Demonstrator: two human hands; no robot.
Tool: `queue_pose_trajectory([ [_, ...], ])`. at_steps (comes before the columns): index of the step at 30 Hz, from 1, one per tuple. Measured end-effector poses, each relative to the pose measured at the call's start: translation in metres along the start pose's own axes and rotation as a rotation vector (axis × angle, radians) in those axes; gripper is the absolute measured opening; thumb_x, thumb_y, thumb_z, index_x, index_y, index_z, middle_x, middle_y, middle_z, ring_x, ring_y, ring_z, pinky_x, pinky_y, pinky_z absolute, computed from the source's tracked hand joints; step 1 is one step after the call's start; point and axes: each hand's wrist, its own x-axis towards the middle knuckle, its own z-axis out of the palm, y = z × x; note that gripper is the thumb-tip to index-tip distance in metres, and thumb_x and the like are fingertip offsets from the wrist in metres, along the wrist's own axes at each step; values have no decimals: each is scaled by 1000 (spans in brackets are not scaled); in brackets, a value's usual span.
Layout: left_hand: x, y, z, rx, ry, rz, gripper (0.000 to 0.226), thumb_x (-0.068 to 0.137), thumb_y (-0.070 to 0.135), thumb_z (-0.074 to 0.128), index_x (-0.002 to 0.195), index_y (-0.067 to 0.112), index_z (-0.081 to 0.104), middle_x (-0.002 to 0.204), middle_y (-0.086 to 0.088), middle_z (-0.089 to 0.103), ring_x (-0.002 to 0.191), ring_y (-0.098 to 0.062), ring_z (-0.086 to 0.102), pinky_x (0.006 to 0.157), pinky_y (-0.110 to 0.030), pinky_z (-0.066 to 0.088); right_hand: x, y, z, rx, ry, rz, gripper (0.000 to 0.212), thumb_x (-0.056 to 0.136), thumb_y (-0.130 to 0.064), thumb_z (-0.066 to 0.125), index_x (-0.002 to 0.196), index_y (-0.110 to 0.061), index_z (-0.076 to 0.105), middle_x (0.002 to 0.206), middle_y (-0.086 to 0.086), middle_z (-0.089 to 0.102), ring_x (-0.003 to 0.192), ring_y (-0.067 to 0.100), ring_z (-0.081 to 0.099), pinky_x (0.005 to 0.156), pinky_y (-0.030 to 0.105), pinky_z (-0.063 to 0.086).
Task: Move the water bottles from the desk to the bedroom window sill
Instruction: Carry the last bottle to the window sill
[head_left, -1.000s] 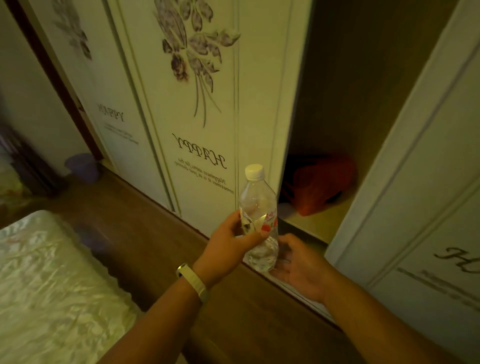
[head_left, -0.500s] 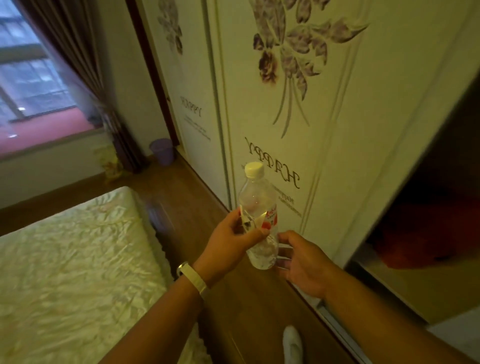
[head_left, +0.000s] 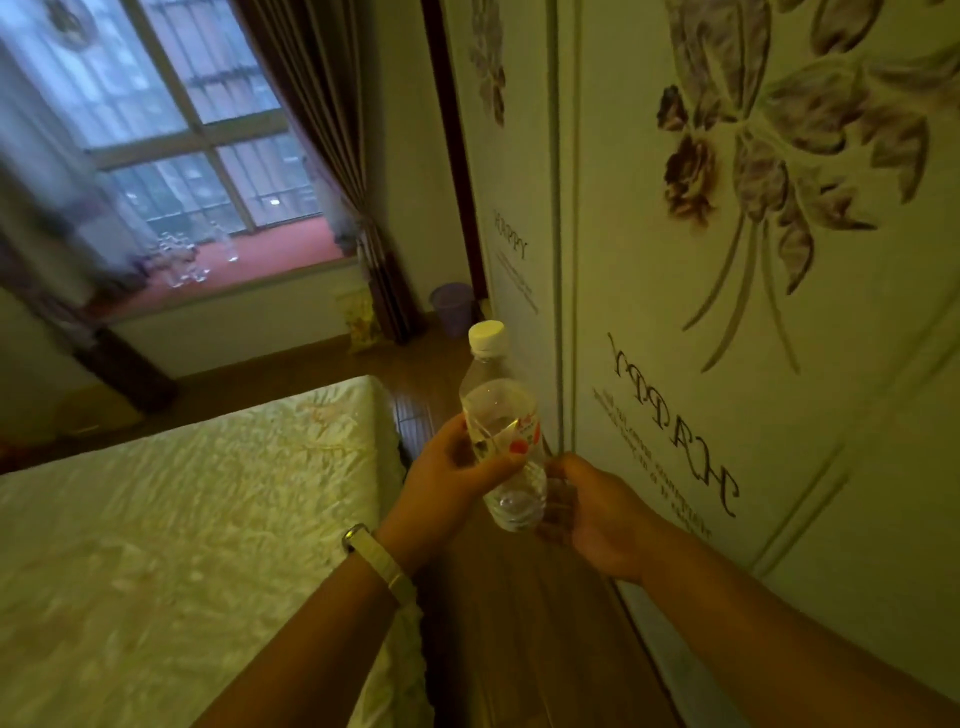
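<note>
Midway through carrying, my left hand (head_left: 447, 473) is wrapped round the water bottle (head_left: 501, 431), my right hand (head_left: 597, 512) loosely cupping its base; next, walk between bed (head_left: 182, 519) and wardrobe (head_left: 727, 364) to the window sill (head_left: 270, 265), where other bottles (head_left: 182, 260) seem to stand

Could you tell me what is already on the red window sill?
On the red window sill, a cluster of clear plastic bottles stands near its left part. Blur makes their number uncertain, and the sill's far left is hidden behind a blurred drape.
</note>
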Motion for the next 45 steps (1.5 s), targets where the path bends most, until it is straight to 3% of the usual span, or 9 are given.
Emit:
queue_pose_trajectory([
  [7, 58, 2, -22, 43, 109, -32, 51, 82, 16, 78, 129, 21, 60, 118, 2, 72, 108, -14, 69, 93, -34, 57, 67, -37, 15, -45, -121, 57, 27, 98, -26, 46, 108, -10, 65, 101, 15, 66, 92, 31, 58, 74, 36, 45],
  [10, 86, -7, -36, 37, 137, -31, 49, 83, 14, 77, 129, 20, 60, 117, 2, 72, 107, -12, 69, 91, -32, 57, 103, -48, 22, -73, -141, 67, 25, 98, -25, 45, 101, -12, 66, 96, 13, 68, 89, 29, 58, 74, 36, 44],
  [16, 166, -44, -82, -1, 148, -62, 50, 83, 15, 76, 130, 22, 60, 120, 1, 71, 110, -15, 68, 95, -41, 56, 195, -65, 51, -102, -104, 106, 24, 97, -26, 48, 93, -11, 66, 89, 12, 70, 86, 29, 61, 74, 37, 48],
  [22, 273, -63, -151, -52, 145, -70, 53, 78, 26, 79, 128, 26, 61, 118, 6, 72, 110, -13, 68, 96, -40, 55, 308, -112, 97, -144, -81, 104, 29, 96, -27, 51, 114, -10, 64, 112, 18, 70, 107, 35, 66, 98, 48, 51],
  [28, 378, -56, -213, -84, 91, -33, 42, 85, 13, 73, 123, 24, 61, 115, 1, 72, 106, -12, 69, 83, -25, 58, 394, -172, 140, -176, -100, 69, 28, 98, -30, 48, 116, -14, 62, 113, 15, 70, 104, 31, 68, 94, 45, 53],
  [34, 464, -58, -240, -84, 50, -51, 45, 84, 15, 74, 126, 23, 61, 118, 1, 72, 110, -17, 68, 92, -37, 56, 467, -213, 150, -142, -89, 81, 30, 97, -32, 48, 120, -16, 60, 119, 14, 68, 108, 32, 66, 95, 46, 52],
  [39, 540, -77, -254, -83, 32, -74, 42, 86, 8, 71, 123, 24, 60, 116, 2, 72, 107, -13, 69, 83, -27, 58, 541, -239, 146, -119, -78, 127, 30, 97, -34, 50, 119, -17, 61, 121, 14, 66, 110, 33, 64, 100, 48, 48],
  [45, 634, -98, -270, -63, 108, -141, 46, 86, 12, 73, 129, 19, 58, 122, -2, 70, 113, -18, 67, 92, -37, 56, 658, -280, 148, -112, -134, 233, 30, 96, -33, 51, 117, -14, 61, 118, 17, 67, 110, 36, 63, 98, 49, 49],
])
